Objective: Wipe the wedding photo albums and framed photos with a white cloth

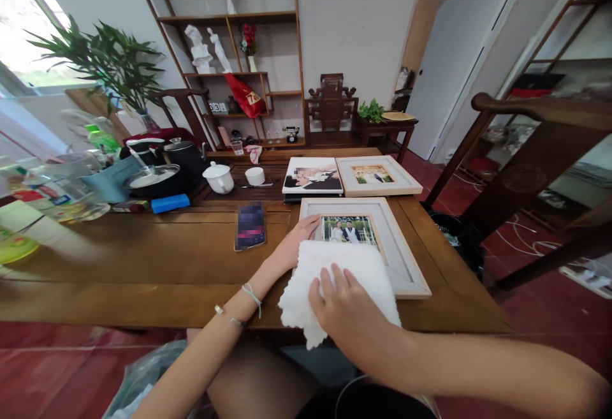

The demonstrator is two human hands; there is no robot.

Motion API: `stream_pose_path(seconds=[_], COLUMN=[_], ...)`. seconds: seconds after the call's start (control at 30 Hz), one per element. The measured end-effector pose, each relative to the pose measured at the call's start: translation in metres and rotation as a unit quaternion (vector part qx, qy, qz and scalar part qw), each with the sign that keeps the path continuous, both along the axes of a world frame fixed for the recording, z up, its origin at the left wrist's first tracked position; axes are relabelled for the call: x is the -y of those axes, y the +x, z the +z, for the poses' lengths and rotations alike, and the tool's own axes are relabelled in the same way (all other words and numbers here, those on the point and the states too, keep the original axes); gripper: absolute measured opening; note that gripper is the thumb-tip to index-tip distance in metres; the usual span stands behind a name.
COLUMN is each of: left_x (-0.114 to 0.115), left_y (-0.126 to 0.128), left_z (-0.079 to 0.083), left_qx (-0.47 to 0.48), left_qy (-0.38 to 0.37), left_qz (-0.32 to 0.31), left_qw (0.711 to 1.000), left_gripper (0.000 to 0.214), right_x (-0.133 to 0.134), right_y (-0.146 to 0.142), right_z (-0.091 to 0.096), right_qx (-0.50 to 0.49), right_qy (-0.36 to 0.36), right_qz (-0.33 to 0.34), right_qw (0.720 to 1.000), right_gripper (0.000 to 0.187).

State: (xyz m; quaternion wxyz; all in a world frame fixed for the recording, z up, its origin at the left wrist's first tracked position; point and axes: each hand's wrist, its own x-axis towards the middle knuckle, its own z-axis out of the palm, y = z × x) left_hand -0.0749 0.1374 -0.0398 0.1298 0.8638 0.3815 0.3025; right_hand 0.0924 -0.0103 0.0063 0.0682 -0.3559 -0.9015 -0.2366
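A light wooden picture frame (415, 272) with a wide pale mat and a photo of two people lies flat at the table's front. My left hand (300, 239) grips its left side, fingers together over the rim and thumb out of sight. A white cloth (354, 256) with a scalloped edge covers the lower part of the frame and hangs past its front edge. On top of the cloth is my right hand (347, 307), its bent fingers pressing and holding it. What lies beneath the cloth is hidden. A phone (250, 226) rests left of the frame.
Behind the frame lie a photo panel (313, 175) and another framed picture (406, 183). A white lidded cup (218, 178), a small white bowl (255, 176) and a black pan (155, 181) stand farther left. A wooden chair (535, 170) is at the right, beside a black bin (459, 240).
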Motion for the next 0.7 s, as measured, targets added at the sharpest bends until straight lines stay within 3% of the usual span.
stream_pose_path(seconds=[0.17,0.3,0.53,0.63,0.7], left_x=[0.003,0.007,0.009,0.009,0.009], left_y=[0.002,0.005,0.006,0.006,0.006], left_z=[0.004,0.008,0.011,0.011,0.011], left_qx=[-0.023,-0.027,-0.035,-0.037,-0.039], left_qy=[-0.006,-0.012,-0.017,-0.020,-0.022], left_qz=[0.001,0.023,0.040,0.042,0.043], left_qw=[1.000,0.999,0.998,0.998,0.998], left_gripper=[0.044,0.041,0.041,0.042,0.042], right_x=[-0.026,-0.068,-0.153,-0.164,-0.156], right_y=[0.022,0.049,0.105,0.108,0.101], right_z=[0.006,0.004,-0.002,0.001,0.004], right_qx=[-0.005,0.004,-0.080,-0.083,-0.051], right_qy=[-0.071,-0.116,-0.069,-0.056,-0.063], right_qz=[-0.024,-0.072,-0.154,-0.177,-0.179], right_qw=[0.997,0.991,0.982,0.979,0.980], right_gripper=[0.041,0.055,0.063,0.058,0.053])
